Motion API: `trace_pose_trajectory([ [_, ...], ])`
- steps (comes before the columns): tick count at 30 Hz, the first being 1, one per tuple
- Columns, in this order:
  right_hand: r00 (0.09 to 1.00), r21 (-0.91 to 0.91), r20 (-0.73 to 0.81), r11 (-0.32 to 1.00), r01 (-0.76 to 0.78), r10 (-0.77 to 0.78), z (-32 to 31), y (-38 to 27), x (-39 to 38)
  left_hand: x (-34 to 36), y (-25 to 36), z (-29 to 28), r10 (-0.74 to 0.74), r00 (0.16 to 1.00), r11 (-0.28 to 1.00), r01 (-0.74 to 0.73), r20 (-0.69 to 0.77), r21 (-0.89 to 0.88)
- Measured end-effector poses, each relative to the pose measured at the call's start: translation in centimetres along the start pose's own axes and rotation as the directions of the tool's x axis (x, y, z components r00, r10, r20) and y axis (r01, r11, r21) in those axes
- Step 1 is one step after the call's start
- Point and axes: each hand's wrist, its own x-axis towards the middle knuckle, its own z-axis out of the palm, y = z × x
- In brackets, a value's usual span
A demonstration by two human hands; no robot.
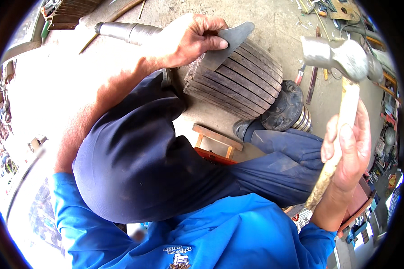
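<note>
My left hand (197, 40) is closed on a flat grey pointed plate (231, 42), pinching it between thumb and fingers. The plate's lower part lies against a slotted cylindrical rotor core (244, 78); whether its edge sits inside a slot I cannot tell. A thick metal shaft (128, 32) juts from the rotor's left side behind my wrist. My right hand (350, 150) is wrapped around the wooden handle (348, 105) of a ball-peen hammer (339, 56). The hammer is raised to the right of the rotor, its head away from the plate.
A dark round end piece (285, 105) with brass-coloured rings (304, 120) is at the rotor's right end, near my shoe (241, 129). A small wooden stool (217, 138) stands between my legs. Tools, including a red-handled one (299, 76), and cables lie on the concrete floor.
</note>
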Motion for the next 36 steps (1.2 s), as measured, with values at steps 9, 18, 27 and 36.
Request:
trace_pose_trajectory([
  [9,0.98,-0.14,0.187,0.989,-0.039,0.065,4.8,-1.7,4.9,-0.9,1.8,-0.2,-0.068,0.996,0.995,0.072,-0.052,0.07],
  [18,0.964,-0.294,0.264,0.955,0.048,0.033,5.5,-3.1,6.0,-1.0,1.3,0.4,-0.012,0.999,0.999,0.014,-0.042,0.048],
  [27,0.972,-0.339,0.234,0.937,0.089,-0.007,5.6,-3.7,5.4,-0.9,1.3,0.0,0.014,0.999,0.996,-0.01,-0.045,0.093],
  [36,0.978,-0.363,0.206,0.928,0.083,-0.007,6.0,-3.0,3.9,-1.3,1.5,-0.2,0.031,0.999,0.995,-0.028,-0.026,0.1],
])
